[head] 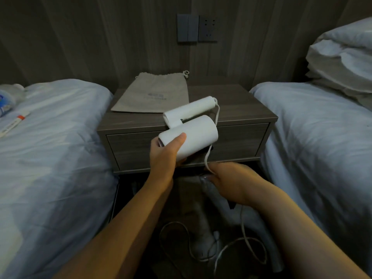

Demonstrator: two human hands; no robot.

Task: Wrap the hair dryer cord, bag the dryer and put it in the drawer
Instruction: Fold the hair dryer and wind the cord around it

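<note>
My left hand (165, 154) grips the barrel of a white folded hair dryer (193, 131), held in the air in front of the nightstand drawer (243, 141), which is closed. The white cord (209, 156) runs from the handle end down to my right hand (231, 182), which pinches it below the dryer. More cord lies in loose loops on the floor (245, 250). A beige drawstring bag (155, 95) lies flat on the nightstand top, behind the dryer.
The grey wooden nightstand (247, 109) stands between two beds with white covers (50, 150) (318, 137). A wall switch and socket (197, 28) sit above it. Pillows (342, 57) are stacked at right. A tube and a packet (12, 117) lie on the left bed.
</note>
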